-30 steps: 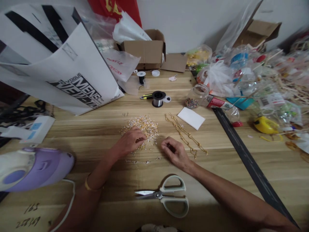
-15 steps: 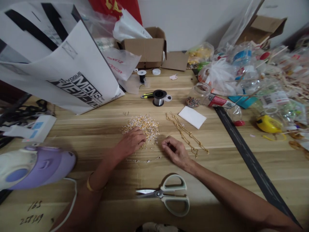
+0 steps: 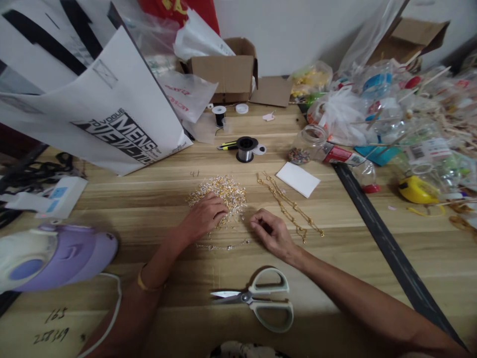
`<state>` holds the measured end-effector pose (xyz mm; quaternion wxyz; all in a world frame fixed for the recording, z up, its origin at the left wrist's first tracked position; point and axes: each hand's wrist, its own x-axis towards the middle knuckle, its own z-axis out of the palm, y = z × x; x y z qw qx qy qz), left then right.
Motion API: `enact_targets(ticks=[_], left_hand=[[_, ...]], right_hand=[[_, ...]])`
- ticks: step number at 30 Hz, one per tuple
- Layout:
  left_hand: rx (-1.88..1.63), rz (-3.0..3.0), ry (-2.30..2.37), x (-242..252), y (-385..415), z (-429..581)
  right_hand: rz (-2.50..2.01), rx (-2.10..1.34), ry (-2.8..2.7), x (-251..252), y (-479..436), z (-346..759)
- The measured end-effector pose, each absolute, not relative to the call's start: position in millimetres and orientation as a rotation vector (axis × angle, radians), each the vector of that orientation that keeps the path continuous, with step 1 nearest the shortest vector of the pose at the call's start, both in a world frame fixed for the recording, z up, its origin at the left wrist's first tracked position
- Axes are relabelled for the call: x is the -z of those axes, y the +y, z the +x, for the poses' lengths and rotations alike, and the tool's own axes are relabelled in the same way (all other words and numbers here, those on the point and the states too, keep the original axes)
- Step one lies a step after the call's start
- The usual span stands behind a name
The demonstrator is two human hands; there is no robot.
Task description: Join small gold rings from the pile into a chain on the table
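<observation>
A spread pile of small gold and silver beads and links (image 3: pixel 233 189) lies on the wooden table. My left hand (image 3: pixel 208 214) rests at the pile's front edge, fingers curled down and pressed together; its fingertips are partly hidden. To the right of the pile, my right hand (image 3: pixel 272 231) lies on its side with thumb and forefinger closed in a pinch. Anything in that pinch is too small to make out. Between and below the hands lies a thin silver chain with beads (image 3: pixel 225 247). Gold chains (image 3: pixel 285 206) stretch out beyond my right hand.
Open scissors (image 3: pixel 257 298) lie in front of me. Behind the pile stand a wire spool (image 3: pixel 245 150) and a bead jar (image 3: pixel 303 146); a folded white paper (image 3: pixel 298 179) lies nearby. A purple-white appliance (image 3: pixel 70 258) sits left, below a large bag (image 3: pixel 112 99). Plastic clutter fills the right.
My left hand has shifted very slightly up and to the right at the pile. My right hand keeps its pinch. The camera view has tilted a little.
</observation>
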<state>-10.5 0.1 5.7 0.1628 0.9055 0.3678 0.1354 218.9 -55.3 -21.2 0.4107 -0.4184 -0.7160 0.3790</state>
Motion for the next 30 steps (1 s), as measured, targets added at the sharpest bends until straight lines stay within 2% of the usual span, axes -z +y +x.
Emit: enact_targets(ticks=[7,17,30], left_hand=[[-0.439,2.548,1.082,-10.1,0.2,-10.9],[-0.137,2.604,1.069,-25.2,-3.4,-16.9],[-0.191,2.628,1.035,-15.0,-3.6,-12.1]], right_hand=[[-1.014,-0.926,-1.837,22.2,-55.0,218.5],[-1.007,-0.884,-1.867,20.6,-56.0,217.7],[-0.97,-0.902,-1.906,21.9,-57.5,218.1]])
